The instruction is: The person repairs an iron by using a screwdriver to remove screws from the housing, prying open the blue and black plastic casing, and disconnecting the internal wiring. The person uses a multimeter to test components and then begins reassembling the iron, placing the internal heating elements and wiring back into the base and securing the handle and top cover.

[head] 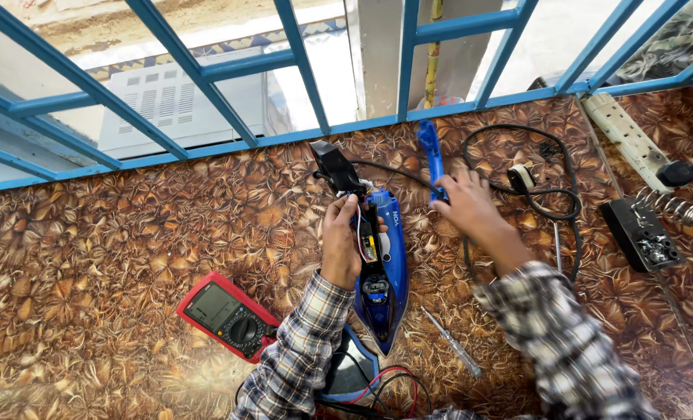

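Observation:
A blue clothes iron (389, 272) lies opened on the patterned table, its wiring and inner parts exposed. My left hand (340, 241) grips the iron's left side near the wires, below its black rear cover (332, 166). My right hand (464, 204) holds a blue plastic handle piece (432, 155) that points up toward the window frame. A black power cord (545, 179) loops to the right of that hand.
A red multimeter (227, 314) with red and black leads (389, 385) sits at lower left. A screwdriver (451, 341) lies right of the iron. A white power strip (629, 140), a black plug (677, 173) and a soldering stand (643, 231) sit at right. Blue window bars (206, 70) run along the back.

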